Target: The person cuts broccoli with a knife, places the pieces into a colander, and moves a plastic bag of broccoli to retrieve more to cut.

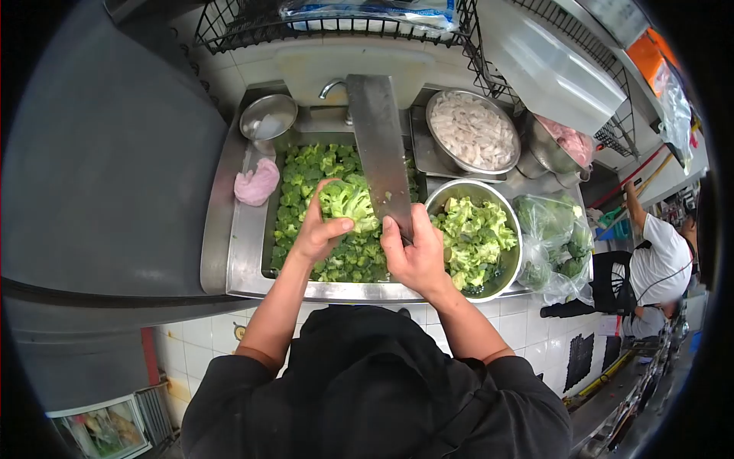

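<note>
My left hand is wrapped round a broccoli head, its cut stems turned up. In my right hand is a cleaver, its wide blade pointing away from me and its edge side close beside the broccoli. Small green bits stick to the blade near the handle. Beneath both hands the sink is filled with broccoli florets. Right of my right hand stands a steel bowl heaped with cut broccoli stems.
Left of the sink lie a pink cloth and a small metal bowl. A bowl of pale sliced meat rests behind right. Plastic bags of broccoli sit at right. A faucet rises behind. Another person stands far right.
</note>
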{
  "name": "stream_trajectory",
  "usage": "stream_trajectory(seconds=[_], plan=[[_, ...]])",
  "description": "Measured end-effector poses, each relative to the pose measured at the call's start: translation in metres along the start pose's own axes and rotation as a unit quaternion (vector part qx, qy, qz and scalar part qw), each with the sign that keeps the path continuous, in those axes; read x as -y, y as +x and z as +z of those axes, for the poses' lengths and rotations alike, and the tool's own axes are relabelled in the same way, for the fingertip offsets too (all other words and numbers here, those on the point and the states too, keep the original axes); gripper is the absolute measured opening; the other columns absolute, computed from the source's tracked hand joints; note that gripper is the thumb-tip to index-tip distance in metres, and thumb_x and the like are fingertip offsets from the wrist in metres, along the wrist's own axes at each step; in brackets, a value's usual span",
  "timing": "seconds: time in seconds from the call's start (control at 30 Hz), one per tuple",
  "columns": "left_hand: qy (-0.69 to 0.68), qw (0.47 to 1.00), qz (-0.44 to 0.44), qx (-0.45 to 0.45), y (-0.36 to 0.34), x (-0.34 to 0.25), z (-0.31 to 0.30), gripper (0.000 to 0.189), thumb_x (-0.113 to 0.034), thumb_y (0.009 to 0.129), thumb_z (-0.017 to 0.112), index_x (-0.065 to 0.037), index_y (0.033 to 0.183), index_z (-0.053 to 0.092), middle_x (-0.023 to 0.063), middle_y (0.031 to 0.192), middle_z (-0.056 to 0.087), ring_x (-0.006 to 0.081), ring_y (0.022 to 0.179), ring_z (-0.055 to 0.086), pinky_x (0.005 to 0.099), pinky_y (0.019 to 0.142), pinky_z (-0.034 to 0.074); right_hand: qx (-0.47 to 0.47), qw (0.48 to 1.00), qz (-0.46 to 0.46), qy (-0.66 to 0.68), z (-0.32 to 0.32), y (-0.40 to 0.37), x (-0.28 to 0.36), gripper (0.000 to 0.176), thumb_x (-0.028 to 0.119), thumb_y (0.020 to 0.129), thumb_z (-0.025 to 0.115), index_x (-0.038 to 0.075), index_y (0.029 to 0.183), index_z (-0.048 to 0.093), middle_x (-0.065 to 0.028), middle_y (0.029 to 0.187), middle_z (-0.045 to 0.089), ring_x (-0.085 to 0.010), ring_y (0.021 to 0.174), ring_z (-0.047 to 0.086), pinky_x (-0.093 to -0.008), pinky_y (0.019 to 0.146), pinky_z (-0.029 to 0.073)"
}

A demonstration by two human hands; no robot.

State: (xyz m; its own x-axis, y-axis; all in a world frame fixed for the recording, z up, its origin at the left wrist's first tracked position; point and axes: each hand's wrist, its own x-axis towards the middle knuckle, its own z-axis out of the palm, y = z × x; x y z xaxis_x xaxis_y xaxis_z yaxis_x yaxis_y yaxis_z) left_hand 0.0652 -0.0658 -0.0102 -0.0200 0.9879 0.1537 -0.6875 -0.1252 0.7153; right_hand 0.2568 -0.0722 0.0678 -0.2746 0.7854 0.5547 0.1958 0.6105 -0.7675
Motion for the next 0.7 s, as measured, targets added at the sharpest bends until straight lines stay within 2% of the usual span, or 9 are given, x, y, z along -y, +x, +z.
stream_trajectory(seconds=[0.07, 0.2, 0.23, 0.4, 0.43, 0.53, 0.6, 0.67, 0.7], plan=[[0.125, 0.991, -0.028, 0.031, 0.006, -0.007, -0.007, 0.077, -0.011, 0.07, 0.085, 0.001, 0.135, 0.045, 0.0081, 0.117, 0.063, 0.019, 0.107, 0.063, 0.0341, 0.097, 0.051, 0.033, 0.999, 0.022, -0.007, -0.004, -0.002, -0.002, 0.014, -0.001, 0.093, 0.061, -0.001, 0.099, 0.048, -0.0119, 0.07, 0.063, -0.0195, 0.056, 0.062, -0.0317, 0.051, 0.046], [0.15, 0.989, -0.016, 0.01, 0.009, -0.016, -0.007, 0.078, -0.01, 0.068, 0.087, 0.002, 0.134, 0.047, 0.0086, 0.116, 0.064, 0.0169, 0.105, 0.064, 0.0321, 0.094, 0.052, 0.035, 0.999, 0.024, -0.02, -0.011, -0.001, -0.001, 0.014, 0.0, 0.093, 0.061, -0.002, 0.101, 0.05, -0.0112, 0.069, 0.063, -0.0185, 0.056, 0.063, -0.0315, 0.051, 0.046], [0.118, 0.993, -0.025, 0.013, 0.009, -0.014, -0.009, 0.088, -0.008, 0.072, 0.083, 0.005, 0.145, 0.036, 0.012, 0.12, 0.061, 0.0174, 0.104, 0.064, 0.0321, 0.093, 0.053, 0.018, 1.0, 0.017, -0.013, -0.013, 0.0, 0.005, 0.014, 0.0, 0.093, 0.062, -0.002, 0.102, 0.051, -0.0108, 0.069, 0.064, -0.0176, 0.056, 0.063, -0.0311, 0.051, 0.047], [-0.004, 0.997, -0.064, -0.045, 0.004, -0.006, -0.011, 0.103, -0.005, 0.076, 0.077, 0.005, 0.155, 0.012, 0.0173, 0.13, 0.055, 0.0207, 0.107, 0.065, 0.0333, 0.092, 0.054, -0.076, 0.993, -0.084, -0.027, -0.03, 0.001, 0.033, 0.02, -0.001, 0.089, 0.067, -0.005, 0.105, 0.054, -0.0099, 0.073, 0.067, -0.014, 0.059, 0.064, -0.028, 0.055, 0.05], [-0.044, 0.996, -0.057, -0.047, 0.002, -0.007, -0.004, 0.107, -0.004, 0.077, 0.076, 0.005, 0.156, 0.005, 0.0185, 0.133, 0.054, 0.0218, 0.107, 0.065, 0.0334, 0.092, 0.054, -0.103, 0.993, -0.064, 0.008, -0.031, -0.003, 0.04, 0.021, -0.001, 0.088, 0.067, -0.006, 0.105, 0.054, -0.0108, 0.075, 0.068, -0.0149, 0.059, 0.064, -0.0284, 0.056, 0.051], [-0.038, 0.998, -0.031, -0.026, 0.003, 0.001, -0.013, 0.102, -0.004, 0.076, 0.075, 0.005, 0.155, 0.012, 0.0183, 0.131, 0.056, 0.0234, 0.11, 0.065, 0.0345, 0.093, 0.054, -0.146, 0.986, -0.047, 0.058, -0.029, -0.008, 0.048, 0.025, -0.001, 0.088, 0.068, -0.007, 0.107, 0.054, -0.012, 0.078, 0.068, -0.0182, 0.06, 0.066, -0.0302, 0.056, 0.052], [-0.011, 1.0, -0.016, -0.005, 0.005, 0.004, -0.013, 0.099, -0.004, 0.076, 0.075, 0.006, 0.154, 0.015, 0.0179, 0.129, 0.057, 0.0232, 0.11, 0.064, 0.0344, 0.094, 0.053, -0.094, 0.987, -0.107, -0.07, -0.022, -0.007, 0.034, 0.028, 0.0, 0.088, 0.068, -0.007, 0.11, 0.054, -0.0125, 0.076, 0.067, -0.0234, 0.059, 0.067, -0.0332, 0.055, 0.052], [0.016, 1.0, -0.001, 0.016, 0.006, 0.001, -0.008, 0.097, -0.004, 0.076, 0.075, 0.006, 0.153, 0.019, 0.0175, 0.128, 0.059, 0.0229, 0.111, 0.064, 0.0342, 0.095, 0.053, 0.043, 0.997, 0.035, -0.045, -0.002, -0.004, 0.012, 0.019, 0.005, 0.091, 0.064, 0.001, 0.102, 0.049, -0.0212, 0.072, 0.063, -0.0406, 0.061, 0.065, -0.0444, 0.053, 0.05], [0.05, 0.999, -0.003, 0.017, 0.004, -0.003, -0.003, 0.096, -0.005, 0.075, 0.076, 0.008, 0.152, 0.021, 0.0169, 0.126, 0.059, 0.0231, 0.112, 0.064, 0.0342, 0.097, 0.052, 0.061, 0.996, 0.056, -0.038, 0.002, -0.005, 0.002, 0.018, 0.005, 0.091, 0.063, 0.002, 0.1, 0.047, -0.0221, 0.071, 0.063, -0.0422, 0.061, 0.064, -0.0456, 0.052, 0.049]])
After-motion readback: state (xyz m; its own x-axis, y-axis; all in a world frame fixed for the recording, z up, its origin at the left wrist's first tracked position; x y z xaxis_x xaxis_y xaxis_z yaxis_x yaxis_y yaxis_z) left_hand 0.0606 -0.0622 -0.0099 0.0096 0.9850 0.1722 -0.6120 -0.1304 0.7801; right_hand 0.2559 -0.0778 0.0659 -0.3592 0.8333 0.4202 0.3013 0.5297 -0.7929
